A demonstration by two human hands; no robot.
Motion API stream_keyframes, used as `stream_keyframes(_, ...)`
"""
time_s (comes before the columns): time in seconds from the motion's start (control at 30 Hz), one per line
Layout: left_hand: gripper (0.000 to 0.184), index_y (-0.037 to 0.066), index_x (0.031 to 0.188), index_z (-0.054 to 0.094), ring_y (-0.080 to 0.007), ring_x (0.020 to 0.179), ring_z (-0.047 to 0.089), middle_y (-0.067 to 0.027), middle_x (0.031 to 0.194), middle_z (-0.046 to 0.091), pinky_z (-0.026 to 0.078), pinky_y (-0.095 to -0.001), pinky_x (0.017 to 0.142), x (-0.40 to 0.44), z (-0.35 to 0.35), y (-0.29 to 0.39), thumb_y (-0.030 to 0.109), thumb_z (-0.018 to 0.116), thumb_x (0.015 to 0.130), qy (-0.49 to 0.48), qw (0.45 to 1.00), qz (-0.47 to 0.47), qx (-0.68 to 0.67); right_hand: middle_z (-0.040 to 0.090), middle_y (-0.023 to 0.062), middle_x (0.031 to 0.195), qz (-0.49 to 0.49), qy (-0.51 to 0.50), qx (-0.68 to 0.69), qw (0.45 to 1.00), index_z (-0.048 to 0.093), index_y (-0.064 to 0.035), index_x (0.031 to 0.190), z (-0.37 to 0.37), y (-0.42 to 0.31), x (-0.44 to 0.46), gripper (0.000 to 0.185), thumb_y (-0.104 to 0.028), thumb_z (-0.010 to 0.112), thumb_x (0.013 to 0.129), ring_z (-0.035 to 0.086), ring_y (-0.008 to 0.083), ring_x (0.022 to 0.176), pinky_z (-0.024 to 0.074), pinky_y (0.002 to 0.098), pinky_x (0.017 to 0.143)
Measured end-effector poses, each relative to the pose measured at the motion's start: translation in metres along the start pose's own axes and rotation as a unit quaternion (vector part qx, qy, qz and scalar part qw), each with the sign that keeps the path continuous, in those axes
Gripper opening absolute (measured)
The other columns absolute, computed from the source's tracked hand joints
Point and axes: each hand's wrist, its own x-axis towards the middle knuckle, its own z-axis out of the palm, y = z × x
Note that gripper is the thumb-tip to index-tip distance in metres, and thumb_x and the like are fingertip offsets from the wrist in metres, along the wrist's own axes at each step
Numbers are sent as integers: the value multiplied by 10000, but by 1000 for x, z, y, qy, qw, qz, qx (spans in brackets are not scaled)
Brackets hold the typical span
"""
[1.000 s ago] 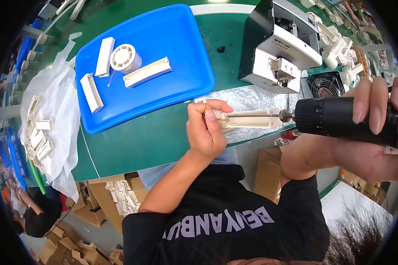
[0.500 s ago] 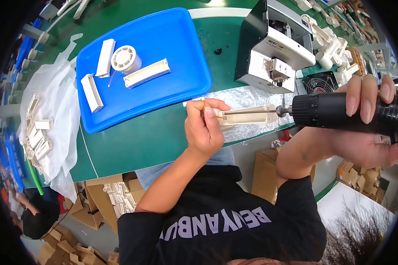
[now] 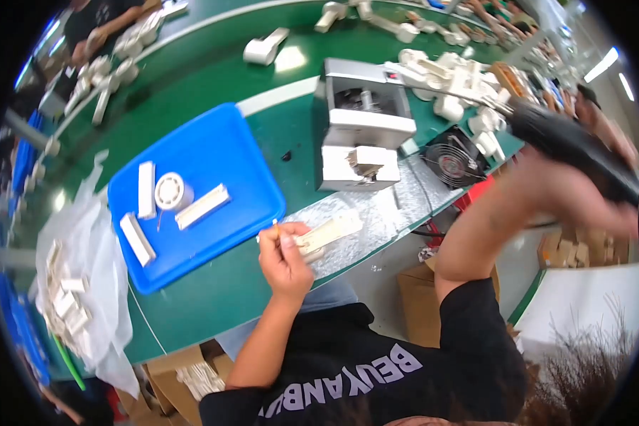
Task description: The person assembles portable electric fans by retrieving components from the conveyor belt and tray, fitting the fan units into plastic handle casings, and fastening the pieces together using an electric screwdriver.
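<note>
At the table edge my left hand (image 3: pixel 284 259) is closed on the near end of a long white plastic housing (image 3: pixel 331 233), an open trough. A short orange-yellow wire shows at its fingertips. Far to the right, my right hand (image 3: pixel 582 188) is smeared by motion, wrapped round a black electric screwdriver (image 3: pixel 571 142). The screwdriver's tip points up and left, well apart from the housing. Left of my left hand is a blue tray (image 3: pixel 224 266), holding a round white vented part (image 3: pixel 170 192) and several white housings (image 3: pixel 204 206).
A silver-and-black machine (image 3: pixel 366 124) stands beyond the housing, on the green table (image 3: pixel 184 309). A black fan (image 3: pixel 453 162) and piled white parts (image 3: pixel 447 74) lie right of it. White plastic sheeting (image 3: pixel 106 319) with parts is at left. Other people work across the bench.
My right hand has pulled the screwdriver away from the housing, up and to the right. The left hand still holds the housing. My view has tilted, so more of the table's far side shows.
</note>
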Motion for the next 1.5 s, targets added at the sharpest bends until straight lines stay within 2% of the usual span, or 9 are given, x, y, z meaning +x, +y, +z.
stream_keyframes(0.1,152,0,951,470,-275,914,648,-148,902,652,493,-387,869,-1,1,-9,102,376,1013,0,1000,28,-6,607,205,1123,60,-305,48,949,429,-2,1264,-4,-11,-45,391,-256,535,987,637,243,756,529,340,772)
stream_keyframes(0.2,156,4,972,475,-300,1003,624,-161,952,637,456,-424,947,2,4,-5,116,376,1016,-17,999,38,-3,567,178,1006,144,-133,374,907,98,-57,1512,-33,-37,-46,847,-522,542,960,584,201,684,514,338,562)
stream_keyframes(0.33,166,-4,1003,502,-325,1062,596,-169,1033,625,440,-462,964,0,2,-5,107,380,1011,-17,999,36,-21,598,128,889,357,-194,286,868,283,-35,1363,-33,-61,-28,717,-547,559,944,565,143,506,473,276,398)
stream_keyframes(0.47,165,-2,960,475,-304,1001,613,-174,1005,642,456,-424,935,0,4,2,105,361,1014,-32,996,34,70,604,99,850,295,-240,251,890,487,-19,1040,13,-23,-39,311,-288,620,957,586,141,575,501,259,494)
stream_keyframes(0.53,184,-7,955,469,-284,915,632,-172,954,652,482,-390,877,-3,4,-1,106,339,1019,-29,999,15,-2,585,154,935,255,-302,134,909,436,20,1180,24,-20,-47,504,-451,452,1001,547,181,611,469,322,531)
stream_keyframes(0.57,184,-7,955,469,-284,915,632,-172,954,652,482,-390,877,0,4,-1,106,339,1019,-20,1000,12,10,579,87,802,332,-203,135,911,464,-7,1152,37,-47,-57,276,-249,504,1025,533,101,495,459,222,429)
stream_keyframes(1.0,187,-2,964,437,-262,865,650,-167,918,651,508,-359,818,-2,3,3,126,322,1037,-16,1000,14,5,584,66,777,205,-247,62,945,482,-23,1120,43,-39,-85,349,-356,507,1018,538,89,494,461,218,409)
stream_keyframes(1.1,157,-7,974,447,-286,836,674,-166,898,674,524,-363,777,-1,3,1,104,348,1024,-3,999,29,23,559,155,985,460,-349,391,717,478,30,1142,9,-2,-52,533,-463,359,979,549,188,692,459,327,590)
stream_keyframes(1.5,200,2,982,422,-239,869,655,-162,933,662,509,-342,819,-3,-1,0,136,293,1056,-37,998,30,35,567,124,924,515,-305,500,626,492,11,1069,13,-47,-95,395,-367,442,966,570,169,701,481,303,602)
